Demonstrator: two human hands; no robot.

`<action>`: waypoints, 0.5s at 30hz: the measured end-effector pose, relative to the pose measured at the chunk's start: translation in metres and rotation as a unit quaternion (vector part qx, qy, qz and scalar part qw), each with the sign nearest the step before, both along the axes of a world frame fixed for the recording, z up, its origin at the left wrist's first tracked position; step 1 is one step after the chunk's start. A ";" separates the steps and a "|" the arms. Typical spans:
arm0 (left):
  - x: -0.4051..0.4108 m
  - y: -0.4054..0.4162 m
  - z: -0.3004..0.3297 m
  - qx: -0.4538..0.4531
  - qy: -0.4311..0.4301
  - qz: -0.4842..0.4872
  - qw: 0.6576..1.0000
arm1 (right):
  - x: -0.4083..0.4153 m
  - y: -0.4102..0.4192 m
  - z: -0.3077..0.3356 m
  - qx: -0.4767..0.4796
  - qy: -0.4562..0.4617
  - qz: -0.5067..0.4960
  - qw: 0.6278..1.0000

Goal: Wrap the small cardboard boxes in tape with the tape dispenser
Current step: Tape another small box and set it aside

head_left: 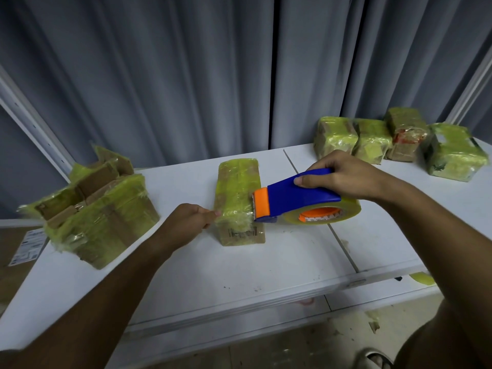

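Note:
A small cardboard box (237,193), mostly covered in yellowish tape, lies lengthwise on the white table (213,267); its near end shows bare cardboard with a label. My right hand (343,175) grips the blue handle of the tape dispenser (298,198), whose orange blade end touches the box's right side. The tape roll (323,213) hangs below the handle. My left hand (190,217) is at the box's left side, fingertips touching its near left edge.
A large open cardboard box (98,209) wrapped in yellowish tape stands at the left. Several taped small boxes (399,139) sit at the back right. Grey curtains hang behind. A labelled carton (18,251) lies lower left. The table's front edge is near.

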State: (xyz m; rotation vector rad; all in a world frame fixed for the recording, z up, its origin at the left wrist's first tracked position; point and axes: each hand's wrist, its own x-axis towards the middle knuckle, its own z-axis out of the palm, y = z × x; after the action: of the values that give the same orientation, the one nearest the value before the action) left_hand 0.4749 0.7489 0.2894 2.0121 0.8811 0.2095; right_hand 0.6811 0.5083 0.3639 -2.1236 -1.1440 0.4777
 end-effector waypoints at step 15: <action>0.006 0.010 0.000 -0.068 0.117 0.006 0.991 | 0.002 -0.001 -0.004 -0.009 0.021 -0.020 1.000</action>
State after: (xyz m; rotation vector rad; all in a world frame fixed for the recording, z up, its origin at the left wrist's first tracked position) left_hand 0.4807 0.7589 0.2892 1.9283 1.0263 -0.0816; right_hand 0.6831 0.5070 0.3603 -2.1371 -1.0751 0.5132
